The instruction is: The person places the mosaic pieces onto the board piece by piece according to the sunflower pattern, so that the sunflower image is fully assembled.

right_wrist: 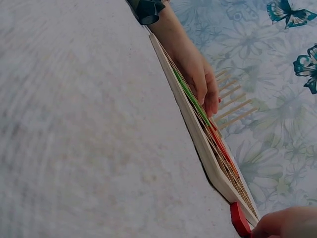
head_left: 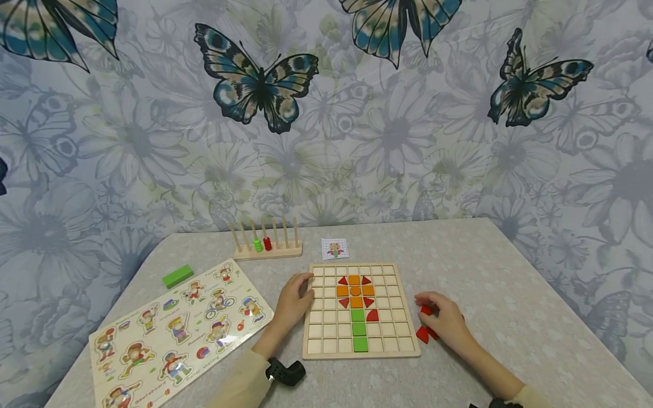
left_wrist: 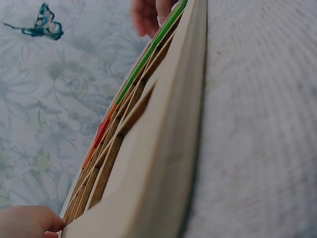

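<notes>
A square wooden grid board [head_left: 326, 345] lies on the table with flat coloured pieces in its cells. Orange squares surround an orange circle [head_left: 355, 290], red triangles [head_left: 366, 280] sit at the corners, and green squares [head_left: 359, 328] run down below. One red rounded piece [head_left: 372, 315] lies right of the green column. My left hand [head_left: 293, 299] rests on the board's left edge, fingers relaxed. Right of the board, my right hand [head_left: 445, 321] has a red piece [head_left: 426, 310] between its finger and thumb; its grip is partly hidden. Loose red pieces [head_left: 422, 335] lie beneath that hand.
A small pattern card [head_left: 335, 249] lies behind the board. Behind and left stands a wooden peg rack [head_left: 267, 253] with green and red beads. A picture puzzle board [head_left: 183, 328] covers the left side, with a green block [head_left: 177, 276] beside it. A patterned wall backs the table.
</notes>
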The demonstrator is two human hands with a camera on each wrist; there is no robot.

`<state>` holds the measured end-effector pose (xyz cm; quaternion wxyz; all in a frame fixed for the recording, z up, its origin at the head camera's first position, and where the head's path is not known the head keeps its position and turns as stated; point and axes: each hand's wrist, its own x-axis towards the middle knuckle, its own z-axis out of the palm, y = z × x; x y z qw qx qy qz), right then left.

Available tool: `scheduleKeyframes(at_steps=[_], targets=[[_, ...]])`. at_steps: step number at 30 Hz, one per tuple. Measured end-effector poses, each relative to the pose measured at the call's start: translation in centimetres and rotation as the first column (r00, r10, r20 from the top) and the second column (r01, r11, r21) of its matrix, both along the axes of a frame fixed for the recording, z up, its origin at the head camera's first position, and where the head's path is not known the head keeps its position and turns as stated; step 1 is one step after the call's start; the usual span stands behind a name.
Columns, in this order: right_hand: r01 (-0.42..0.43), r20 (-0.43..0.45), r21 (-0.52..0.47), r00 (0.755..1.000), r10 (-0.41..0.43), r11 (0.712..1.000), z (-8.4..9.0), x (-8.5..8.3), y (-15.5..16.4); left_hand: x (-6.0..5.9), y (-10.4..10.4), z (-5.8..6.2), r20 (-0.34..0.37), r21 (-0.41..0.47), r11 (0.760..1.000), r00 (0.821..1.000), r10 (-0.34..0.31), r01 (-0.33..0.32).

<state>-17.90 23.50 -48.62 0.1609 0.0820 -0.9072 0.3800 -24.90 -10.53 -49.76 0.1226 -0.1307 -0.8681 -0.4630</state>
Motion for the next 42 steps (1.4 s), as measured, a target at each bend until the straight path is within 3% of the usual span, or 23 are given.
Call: scheduleKeyframes(at_steps=[6, 14, 21, 28, 33, 42], targets=[[-0.105, -0.020, -0.030, 0.994, 0.105, 0.994, -0.1, 0.1, 0.1, 0.0, 0.0, 0.0, 0.004, 0.003, 1.000, 1.000, -0.002, 0.002], [0.061, -0.008, 0.019, 0.998, -0.061, 0.998, 0.1, 0.0, 0.3, -0.1, 0.0, -0.2, -0.024, -0.004, 1.000, 1.000, 0.003, -0.003], [0.034, -0.001, -0.004, 0.999, -0.034, 0.999, 0.0, 0.0, 0.3, -0.1, -0.1, -0.2, -0.029, -0.008, 1.000, 1.000, 0.001, -0.002], [0.063, -0.047, -0.004, 0.997, -0.063, 0.998, 0.0, 0.1, 0.3, 0.0, -0.1, -0.1, -0.015, 0.014, 1.000, 1.000, -0.003, 0.003], [0.026, -0.058, -0.040, 0.998, -0.029, 0.999, 0.3, 0.3, -0.5, -0.1, -0.1, -0.1, -0.028, 0.012, 1.000, 1.000, -0.008, 0.008], [-0.057, 0.093, -0.117, 0.993, 0.068, 0.992, 1.1, 1.2, -4.2, 0.0, 0.0, -0.1, -0.043, 0.035, 0.999, 0.999, -0.017, 0.019]])
